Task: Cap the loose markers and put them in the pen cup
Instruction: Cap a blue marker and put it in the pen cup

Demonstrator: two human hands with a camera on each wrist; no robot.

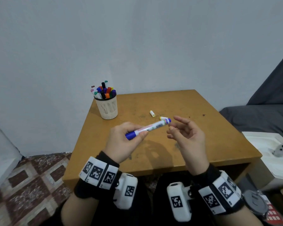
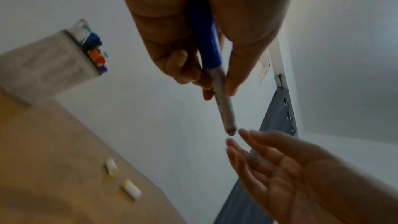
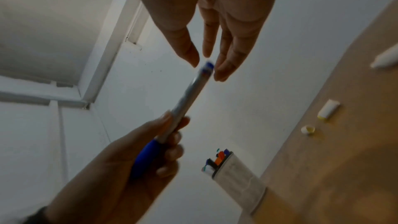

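Centre of the head view: the left hand (image 1: 121, 141) pinches the capped blue marker (image 1: 148, 128) near its cap end, above the desk (image 1: 203, 144). The right hand (image 1: 186, 132) is spread and holds nothing, its fingertips (image 1: 171, 128) just beside the marker's far end. The long axis runs lower left to upper right, cap toward the lower left. To finish well, probably check the cap's seat, then carry the marker to the pen cup (image 1: 107, 108), upper left.
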